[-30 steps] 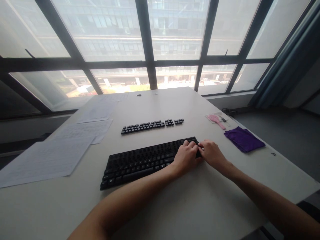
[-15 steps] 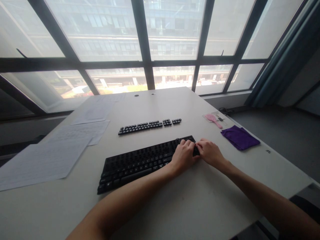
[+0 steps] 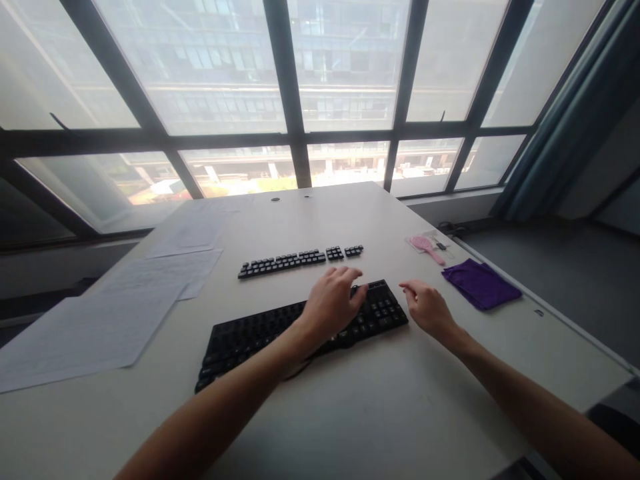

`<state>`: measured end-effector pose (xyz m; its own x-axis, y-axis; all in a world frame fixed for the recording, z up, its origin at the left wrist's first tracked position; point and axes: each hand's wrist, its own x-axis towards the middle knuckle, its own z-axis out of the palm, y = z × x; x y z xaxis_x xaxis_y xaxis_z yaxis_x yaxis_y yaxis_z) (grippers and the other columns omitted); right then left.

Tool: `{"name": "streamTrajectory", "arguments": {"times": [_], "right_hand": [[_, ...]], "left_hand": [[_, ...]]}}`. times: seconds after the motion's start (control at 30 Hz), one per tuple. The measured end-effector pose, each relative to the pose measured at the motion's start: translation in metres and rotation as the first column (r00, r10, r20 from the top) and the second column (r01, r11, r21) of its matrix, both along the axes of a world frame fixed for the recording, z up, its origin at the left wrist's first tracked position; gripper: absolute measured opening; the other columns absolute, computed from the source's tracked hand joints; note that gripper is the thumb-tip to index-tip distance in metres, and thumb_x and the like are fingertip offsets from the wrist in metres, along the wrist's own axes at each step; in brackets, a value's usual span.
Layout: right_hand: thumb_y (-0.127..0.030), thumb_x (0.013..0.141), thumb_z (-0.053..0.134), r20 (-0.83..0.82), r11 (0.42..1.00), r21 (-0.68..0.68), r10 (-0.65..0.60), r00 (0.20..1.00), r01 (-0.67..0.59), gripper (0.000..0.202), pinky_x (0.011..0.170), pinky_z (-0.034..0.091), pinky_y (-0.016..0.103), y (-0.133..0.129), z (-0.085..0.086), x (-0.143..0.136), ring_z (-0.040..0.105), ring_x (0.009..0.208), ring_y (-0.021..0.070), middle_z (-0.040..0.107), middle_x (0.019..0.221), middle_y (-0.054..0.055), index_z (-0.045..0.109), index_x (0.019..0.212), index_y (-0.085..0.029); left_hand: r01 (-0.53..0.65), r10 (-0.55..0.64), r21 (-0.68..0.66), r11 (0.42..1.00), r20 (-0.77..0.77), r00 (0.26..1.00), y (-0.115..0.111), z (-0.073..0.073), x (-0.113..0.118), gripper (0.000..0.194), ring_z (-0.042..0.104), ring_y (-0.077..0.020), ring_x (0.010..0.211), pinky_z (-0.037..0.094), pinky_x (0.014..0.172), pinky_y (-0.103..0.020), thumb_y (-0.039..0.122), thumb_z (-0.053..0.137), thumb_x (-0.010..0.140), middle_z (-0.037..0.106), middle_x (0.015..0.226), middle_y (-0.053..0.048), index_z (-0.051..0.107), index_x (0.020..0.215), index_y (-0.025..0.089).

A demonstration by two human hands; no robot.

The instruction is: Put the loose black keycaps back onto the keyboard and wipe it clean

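Note:
A black keyboard (image 3: 385, 309) lies slightly slanted on the white table. Keycaps show on its right-hand number pad and along its front rows, while the upper left part looks like bare switches. Over its right half hovers my left hand (image 3: 331, 303), thumb and fingers apart, with nothing visible in it. Just off the keyboard's right end is my right hand (image 3: 426, 308), fingers curled in and fingertips pointing left; whatever they may pinch is too small or hidden. Behind the keyboard, loose black keycaps (image 3: 283, 263) are laid out in rows, with two smaller groups (image 3: 335, 253) at their right.
Sheets of paper (image 3: 100, 333) cover the table's left side. To the right lie a folded purple cloth (image 3: 480, 283), a pink brush-like tool (image 3: 426, 248) and a small metal-wire tool (image 3: 443, 249). Large windows stand behind the table (image 3: 390, 413).
My left hand has lifted off the number pad and moved left, its fingers opening. My right hand has drawn slightly right, away from the keyboard's end, uncovering the number pad.

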<state>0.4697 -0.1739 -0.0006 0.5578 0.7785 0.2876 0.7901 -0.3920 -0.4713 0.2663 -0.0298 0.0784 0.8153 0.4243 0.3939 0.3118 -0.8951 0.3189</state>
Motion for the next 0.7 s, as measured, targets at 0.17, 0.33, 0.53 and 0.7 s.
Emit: {"name": "streamTrajectory", "arguments": {"times": [0.17,0.33,0.53,0.7], "right_hand": [[-0.025,0.100,0.042,-0.038,0.994,-0.103,0.019,0.999,-0.023,0.038,0.086,0.050,0.033,-0.002,0.002,-0.011,0.072,0.101,0.0267,0.076,0.115,0.012,0.069,0.126,-0.018],[-0.028,0.099,0.043,-0.062,0.989,-0.072,0.121,0.991,-0.126,0.036,0.084,0.050,0.033,0.004,-0.007,-0.012,0.073,0.097,0.0267,0.077,0.109,0.011,0.071,0.120,-0.019],[-0.035,0.099,0.043,-0.008,0.980,-0.136,0.147,0.989,-0.147,0.040,0.082,0.052,0.037,0.011,-0.011,-0.009,0.074,0.098,0.0302,0.077,0.108,0.013,0.068,0.125,-0.016],[-0.038,0.099,0.045,0.237,0.989,-0.133,0.097,0.967,-0.067,0.041,0.085,0.052,0.043,0.029,0.010,-0.007,0.070,0.104,0.0358,0.074,0.113,0.018,0.069,0.121,-0.013]], "left_hand": [[-0.217,0.214,-0.049,0.975,-0.073,0.974,0.058,0.015,-0.084,0.031,0.068,-0.0236,0.090,0.054,0.088,-0.038,0.039,0.048,0.097,0.075,0.102,-0.004,0.070,0.109,0.021],[-0.371,0.371,0.022,0.928,-0.091,0.924,0.091,-0.030,-0.181,0.031,0.062,-0.0294,0.111,0.048,0.104,-0.047,0.040,0.050,0.094,0.072,0.114,-0.009,0.073,0.105,0.021],[-0.400,0.400,-0.021,0.916,0.014,0.916,0.085,-0.078,-0.226,0.033,0.062,-0.0291,0.110,0.049,0.105,-0.049,0.034,0.051,0.095,0.069,0.115,-0.013,0.073,0.111,0.017],[-0.357,0.362,-0.067,0.932,0.088,0.928,0.114,-0.066,-0.229,0.031,0.066,-0.0253,0.104,0.054,0.097,-0.041,0.033,0.053,0.095,0.070,0.114,-0.010,0.074,0.112,0.018]]}}
